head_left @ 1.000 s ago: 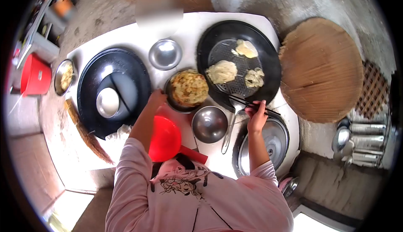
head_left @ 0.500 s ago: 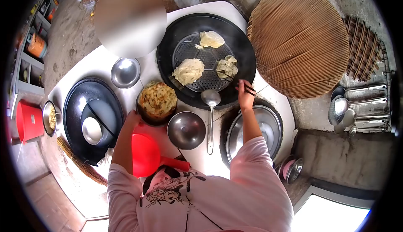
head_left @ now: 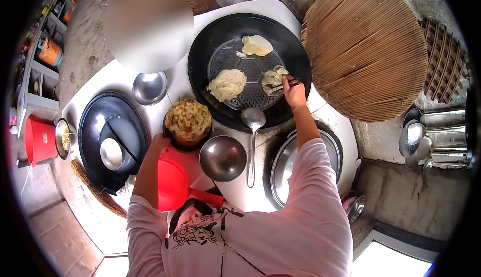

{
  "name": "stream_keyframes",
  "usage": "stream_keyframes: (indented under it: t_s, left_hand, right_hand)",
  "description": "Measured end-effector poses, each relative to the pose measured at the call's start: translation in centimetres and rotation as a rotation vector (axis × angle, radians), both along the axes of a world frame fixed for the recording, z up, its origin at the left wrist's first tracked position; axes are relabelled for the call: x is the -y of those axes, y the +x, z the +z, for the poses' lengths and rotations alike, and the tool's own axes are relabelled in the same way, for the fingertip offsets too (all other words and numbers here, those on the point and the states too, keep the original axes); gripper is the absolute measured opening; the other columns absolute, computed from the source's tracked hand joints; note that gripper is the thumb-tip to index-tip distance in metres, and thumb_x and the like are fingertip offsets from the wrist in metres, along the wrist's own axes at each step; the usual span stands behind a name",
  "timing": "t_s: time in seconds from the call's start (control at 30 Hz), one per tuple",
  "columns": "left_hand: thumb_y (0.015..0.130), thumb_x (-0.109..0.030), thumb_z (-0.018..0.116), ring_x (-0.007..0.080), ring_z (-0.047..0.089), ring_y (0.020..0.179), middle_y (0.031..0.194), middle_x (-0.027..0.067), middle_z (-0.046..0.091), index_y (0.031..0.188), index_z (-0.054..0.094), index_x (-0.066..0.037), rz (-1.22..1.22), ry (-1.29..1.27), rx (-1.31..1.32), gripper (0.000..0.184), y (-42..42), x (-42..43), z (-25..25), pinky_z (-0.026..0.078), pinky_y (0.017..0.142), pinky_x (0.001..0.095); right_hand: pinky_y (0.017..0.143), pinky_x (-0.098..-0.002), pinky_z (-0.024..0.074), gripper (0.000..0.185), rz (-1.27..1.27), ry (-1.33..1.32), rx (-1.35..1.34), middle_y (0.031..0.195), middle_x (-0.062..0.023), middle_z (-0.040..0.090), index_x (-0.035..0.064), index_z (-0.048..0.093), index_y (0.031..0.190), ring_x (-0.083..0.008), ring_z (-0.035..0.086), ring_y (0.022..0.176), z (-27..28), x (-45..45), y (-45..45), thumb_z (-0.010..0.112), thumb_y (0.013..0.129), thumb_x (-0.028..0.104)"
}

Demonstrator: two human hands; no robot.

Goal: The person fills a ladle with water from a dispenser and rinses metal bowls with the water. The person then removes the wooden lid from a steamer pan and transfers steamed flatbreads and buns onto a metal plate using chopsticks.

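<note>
My right hand is closed round dark chopsticks. Their tips are at a small crumpled piece of pale food on the right of the perforated steamer plate inside a big black wok. Two other pale pieces, a rounded lump and a flatter one, lie on the same plate. At the left, my left hand grips the rim of a metal bowl. Browned, green-flecked flatbread fills that bowl. The fingertips of my left hand are partly hidden.
A ladle rests against the wok's near rim, beside a steel bowl. A red dipper sits close to my body. Left stands a black basin; right, a lidded pot and a round woven mat.
My right hand has moved up and inward over the wok with the chopsticks, to the right-hand food piece. My left hand stays at the flatbread bowl. The view has shifted slightly.
</note>
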State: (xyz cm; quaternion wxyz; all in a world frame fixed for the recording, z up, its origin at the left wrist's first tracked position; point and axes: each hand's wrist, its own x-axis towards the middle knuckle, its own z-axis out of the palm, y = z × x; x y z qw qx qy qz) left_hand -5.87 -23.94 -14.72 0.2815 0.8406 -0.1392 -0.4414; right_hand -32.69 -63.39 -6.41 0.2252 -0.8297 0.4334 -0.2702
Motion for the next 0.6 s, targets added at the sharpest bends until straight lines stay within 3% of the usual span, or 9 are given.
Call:
stream_keyframes:
  t_s: [0.13, 0.27, 0.4, 0.47, 0.6]
  left_hand:
    - [0.068, -0.011, 0.05, 0.0244, 0.057, 0.05, 0.066, 0.0155, 0.058, 0.083, 0.055, 0.007, 0.004, -0.056, -0.032, 0.024, 0.3, -0.7, -1.3, 0.046, 0.044, 0.0334]
    - [0.067, -0.011, 0.051, 0.0241, 0.057, 0.05, 0.066, 0.0164, 0.057, 0.083, 0.054, 0.006, -0.024, 0.057, 0.041, 0.024, 0.5, 0.1, -0.2, 0.046, 0.046, 0.0338]
    - [0.067, -0.012, 0.052, 0.0236, 0.056, 0.05, 0.066, 0.0164, 0.056, 0.082, 0.052, 0.006, 0.012, 0.018, 0.054, 0.023, 1.0, 0.0, -1.0, 0.045, 0.046, 0.033]
    - [0.066, -0.012, 0.052, 0.0239, 0.056, 0.051, 0.066, 0.0162, 0.057, 0.082, 0.052, 0.006, 0.015, 0.014, 0.055, 0.024, 1.0, -0.1, -1.4, 0.045, 0.047, 0.033]
    - [0.067, -0.014, 0.052, 0.0256, 0.057, 0.057, 0.067, 0.0173, 0.057, 0.083, 0.052, 0.005, 0.009, 0.033, 0.027, 0.026, 0.6, 0.0, 0.1, 0.045, 0.051, 0.0343]
  right_hand:
    - [0.053, -0.0357, 0.0446, 0.024, -0.029, 0.094, 0.096, 0.061, -0.0162, 0.057, 0.0054, 0.062, 0.08, -0.0307, 0.057, 0.058, -0.7, 0.7, -0.6, 0.05, 0.08, 0.027]
    - [0.05, -0.034, 0.0442, 0.03, -0.051, 0.198, 0.156, 0.053, -0.0149, 0.055, 0.0022, 0.061, 0.08, -0.0243, 0.058, 0.05, -0.4, 0.7, -0.9, 0.048, 0.082, 0.029]
    - [0.048, -0.0317, 0.0446, 0.031, -0.081, 0.165, 0.169, 0.055, -0.0127, 0.056, -0.001, 0.059, 0.079, -0.0204, 0.058, 0.048, -0.2, 0.7, -0.7, 0.048, 0.083, 0.028]
    - [0.043, -0.0258, 0.0465, 0.034, -0.114, 0.273, 0.33, 0.059, -0.0079, 0.054, -0.0044, 0.055, 0.072, -0.0143, 0.054, 0.047, 0.7, 0.5, -0.6, 0.047, 0.085, 0.026]
    - [0.039, -0.0256, 0.0467, 0.038, -0.226, 0.389, 0.471, 0.059, -0.0099, 0.054, -0.0044, 0.053, 0.071, -0.0163, 0.055, 0.044, 0.0, 2.6, -1.6, 0.044, 0.085, 0.03]
